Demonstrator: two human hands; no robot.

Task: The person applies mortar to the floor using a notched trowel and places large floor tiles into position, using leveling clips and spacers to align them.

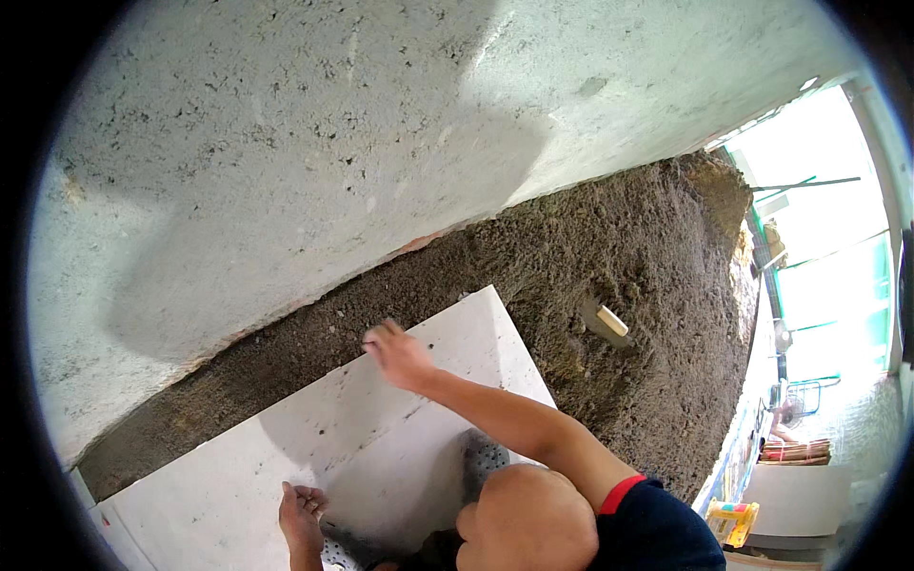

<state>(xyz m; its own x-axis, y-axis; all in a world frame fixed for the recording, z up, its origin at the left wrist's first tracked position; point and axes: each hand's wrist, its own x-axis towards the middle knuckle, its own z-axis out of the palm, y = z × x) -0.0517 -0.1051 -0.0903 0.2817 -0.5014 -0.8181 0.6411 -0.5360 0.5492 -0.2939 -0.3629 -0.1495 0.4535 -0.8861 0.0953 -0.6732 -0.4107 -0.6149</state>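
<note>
The right hand (pixel 398 357) has its fingers curled close together over the far edge of the one pale slab (pixel 381 433), too blurred to tell whether they grip anything, while the left hand (pixel 301 519) hangs above it, fingers loosely half-spread. The slab's long edge slants from lower left to upper right, beside dark mortar (pixel 657 285) holding one pale-handled trowel (pixel 612 321).
</note>
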